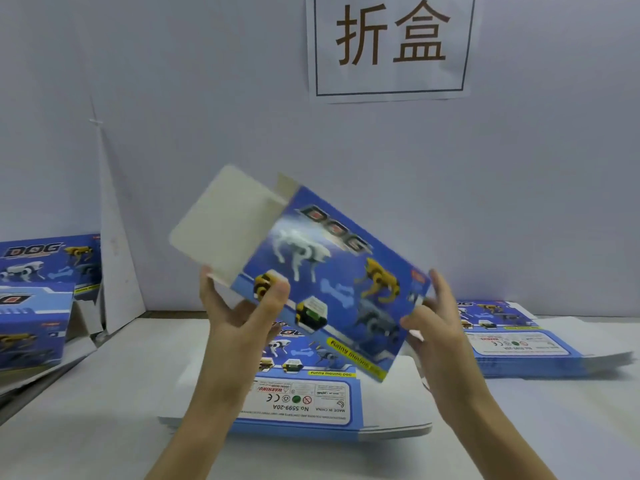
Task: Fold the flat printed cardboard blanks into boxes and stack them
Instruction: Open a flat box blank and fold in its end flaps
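We're holding one blank [329, 271] up in the air over the middle of the table [104, 410], tilted, printed blue face toward us. Left grip [242, 306] is clamping its lower-left edge: thumb on the print, fingers behind. Right grip [433, 323] is clamping the right edge the same way, thumb in front. The plain white flap [225, 220] is sticking out open at the upper left. It's motion-blurred, so we can't tell how far the body is opened up. Directly under it, a stack of flat blanks [311, 400] is lying on the table, with a second stack [519, 344] off to the right. Folded boxes [34, 306] are sitting piled at the far left, by the wall.
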